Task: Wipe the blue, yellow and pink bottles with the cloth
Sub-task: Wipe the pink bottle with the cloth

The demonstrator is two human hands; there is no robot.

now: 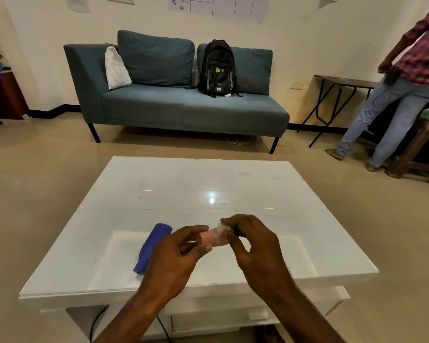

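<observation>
The pink bottle [209, 239] is held on its side above the near part of the white glossy surface [233, 184]; the left hand [177, 256] is closed around its left end, thumb in front and fingers behind; the right hand [249, 241] is pinched down on a small whitish cloth [221, 228], pressing it against the bottle's right end, so that end is hidden and only the middle of the pink body shows between the two hands. The blue bottle [152, 246] lies on its side on the surface just to the left of the pink bottle, partly covered by the left hand, its long axis running from the near edge away toward the sofa. Beyond the pink bottle, past the far edge of the surface, stands a teal sofa [183, 107] carrying a black backpack [217, 68] and a white cushion [115, 68]; far to the right of the pink bottle a person in a checked shirt and jeans [394, 95] stands beside a dark folding table [344, 82].
</observation>
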